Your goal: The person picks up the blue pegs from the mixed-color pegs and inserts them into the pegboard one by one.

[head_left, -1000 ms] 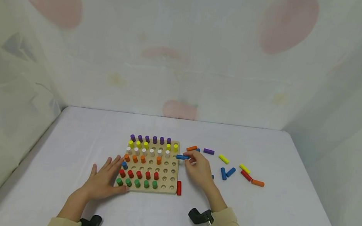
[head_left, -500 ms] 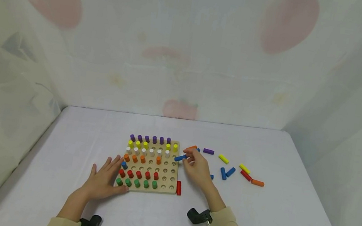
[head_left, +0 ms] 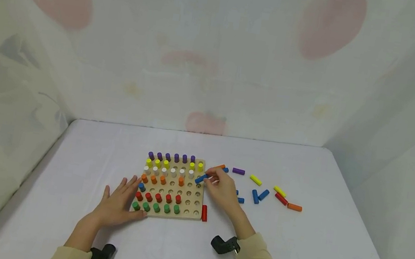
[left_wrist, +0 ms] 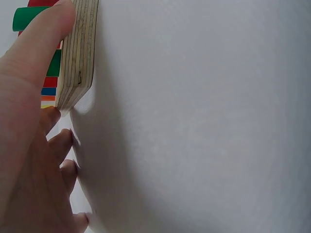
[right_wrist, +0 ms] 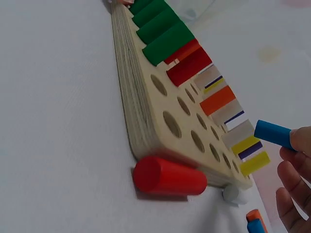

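A square wooden pegboard point(head_left: 191, 207) stands on the table with rows of coloured pegs upright in its holes. My left hand point(head_left: 115, 207) rests along its left side, fingers spread; in the left wrist view the thumb point(left_wrist: 53, 24) lies at the board's edge beside a green peg point(left_wrist: 29, 18). Between thumb and fingertips my right hand point(head_left: 222, 192) pinches a blue peg point(head_left: 201, 179) by one end. That peg slants down to the left, over the right side of the board. In the right wrist view the blue peg point(right_wrist: 273, 133) overlaps the air above the far pegs.
A red peg point(head_left: 205, 213) lies against the board's right side, and a white peg point(right_wrist: 234, 194) lies farther along it. Right of the board are scattered loose pegs, among them a purple peg point(head_left: 239, 171), a yellow peg point(head_left: 256, 180) and an orange peg point(head_left: 294, 207).
My right hand has shifted slightly left, and the blue peg has gone from nearly level to slanting down over the board. The left hand keeps its place at the board.
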Demonstrator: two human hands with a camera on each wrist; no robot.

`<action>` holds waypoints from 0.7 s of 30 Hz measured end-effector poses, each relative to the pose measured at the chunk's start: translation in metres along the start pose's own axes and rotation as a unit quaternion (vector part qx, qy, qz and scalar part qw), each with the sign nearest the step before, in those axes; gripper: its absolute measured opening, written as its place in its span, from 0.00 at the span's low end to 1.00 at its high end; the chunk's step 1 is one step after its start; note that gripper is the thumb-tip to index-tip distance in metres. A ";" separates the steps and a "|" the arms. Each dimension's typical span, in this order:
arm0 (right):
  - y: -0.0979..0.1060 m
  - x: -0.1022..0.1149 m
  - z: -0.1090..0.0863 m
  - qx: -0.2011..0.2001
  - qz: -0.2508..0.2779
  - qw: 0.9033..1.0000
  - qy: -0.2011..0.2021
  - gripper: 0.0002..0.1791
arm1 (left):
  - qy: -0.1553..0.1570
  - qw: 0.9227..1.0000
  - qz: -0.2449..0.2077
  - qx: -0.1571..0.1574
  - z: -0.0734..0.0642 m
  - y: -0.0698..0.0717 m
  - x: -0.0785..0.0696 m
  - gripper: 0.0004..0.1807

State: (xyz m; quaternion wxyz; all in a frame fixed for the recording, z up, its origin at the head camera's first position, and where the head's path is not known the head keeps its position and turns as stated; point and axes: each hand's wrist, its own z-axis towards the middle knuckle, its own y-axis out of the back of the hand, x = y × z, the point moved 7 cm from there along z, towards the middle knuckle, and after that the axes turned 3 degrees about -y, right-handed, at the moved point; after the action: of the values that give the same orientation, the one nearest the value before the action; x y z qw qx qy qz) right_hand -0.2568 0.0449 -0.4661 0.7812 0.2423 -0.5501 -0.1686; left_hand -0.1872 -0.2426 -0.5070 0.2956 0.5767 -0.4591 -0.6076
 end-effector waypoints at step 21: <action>-0.025 0.034 0.004 0.051 0.005 0.998 0.030 0.10 | -0.002 1.000 0.001 -0.005 -0.001 0.001 -0.002 0.58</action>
State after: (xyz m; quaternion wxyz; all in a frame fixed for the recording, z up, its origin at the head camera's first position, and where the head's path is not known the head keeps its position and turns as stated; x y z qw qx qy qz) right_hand -0.2491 0.0054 -0.4524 0.7849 0.2838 -0.5355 -0.1295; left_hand -0.1865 -0.2411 -0.5046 0.2977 0.5738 -0.4572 -0.6108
